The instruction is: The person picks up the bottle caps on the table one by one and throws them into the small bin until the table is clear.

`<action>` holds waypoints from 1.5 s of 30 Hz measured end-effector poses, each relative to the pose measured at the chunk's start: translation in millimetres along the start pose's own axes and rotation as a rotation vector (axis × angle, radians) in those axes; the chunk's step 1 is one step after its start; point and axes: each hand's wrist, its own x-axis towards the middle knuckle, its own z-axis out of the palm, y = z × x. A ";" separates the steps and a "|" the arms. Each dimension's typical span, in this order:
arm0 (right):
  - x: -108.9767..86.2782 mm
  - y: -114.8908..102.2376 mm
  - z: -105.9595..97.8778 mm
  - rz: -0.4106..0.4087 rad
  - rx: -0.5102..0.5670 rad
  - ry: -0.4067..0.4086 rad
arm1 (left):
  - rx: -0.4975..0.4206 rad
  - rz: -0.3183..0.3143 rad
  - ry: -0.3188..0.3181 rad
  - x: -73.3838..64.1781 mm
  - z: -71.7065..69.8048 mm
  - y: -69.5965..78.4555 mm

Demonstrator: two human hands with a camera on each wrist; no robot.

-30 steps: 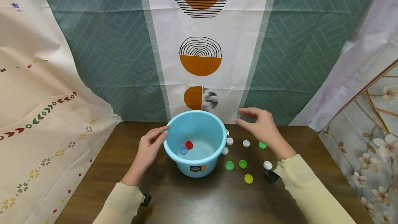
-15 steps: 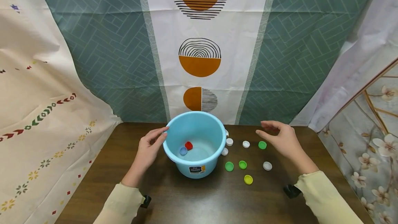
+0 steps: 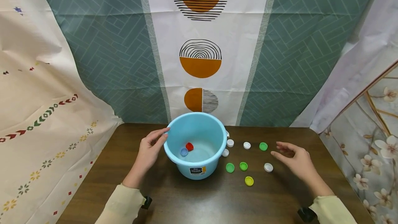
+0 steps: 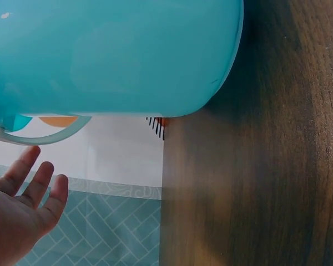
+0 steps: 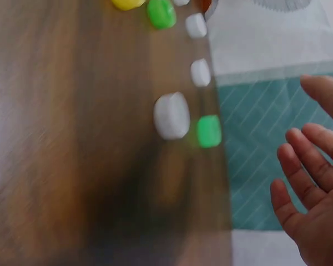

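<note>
A light blue plastic bucket (image 3: 196, 171) stands upright on the table, with a red cap (image 3: 189, 146) and a blue cap (image 3: 183, 152) inside it. My left hand (image 3: 150, 151) holds the bucket's left rim with the thumb and index finger; its other fingers (image 4: 41, 183) spread loosely in the left wrist view. Over the table's right part, my right hand (image 3: 296, 160) hovers with relaxed fingers and nothing in them. Nearest to it lie a green cap (image 3: 263, 146) and a white cap (image 3: 268, 167).
Right of the bucket lie more caps: green (image 3: 230, 167), light green (image 3: 243, 166), yellow (image 3: 249, 181) and several white ones (image 3: 247, 145). The bucket partly hides one white cap. A patterned cloth (image 3: 133, 78) hangs behind the brown wooden table (image 3: 192, 203).
My right hand has moved from beside the bucket to the right and toward me, uncovering the green and white caps. The left hand and bucket stay in place.
</note>
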 end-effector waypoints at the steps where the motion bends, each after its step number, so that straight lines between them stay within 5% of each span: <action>1: -2.3 4.3 -0.4 0.006 0.000 -0.009 | -0.005 -0.002 0.003 -0.3 0.0 -0.4; 16: -19.2 40.3 10.9 0.081 -0.063 -0.227 | -0.068 -0.007 0.022 -2.6 1.3 -2.9; 28: -17.1 44.8 20.1 0.056 -0.190 -0.266 | -0.066 0.001 0.014 -1.3 1.9 -3.0; 45: -11.3 38.1 28.3 0.059 -0.179 -0.275 | -0.065 0.018 0.016 0.8 1.7 -1.3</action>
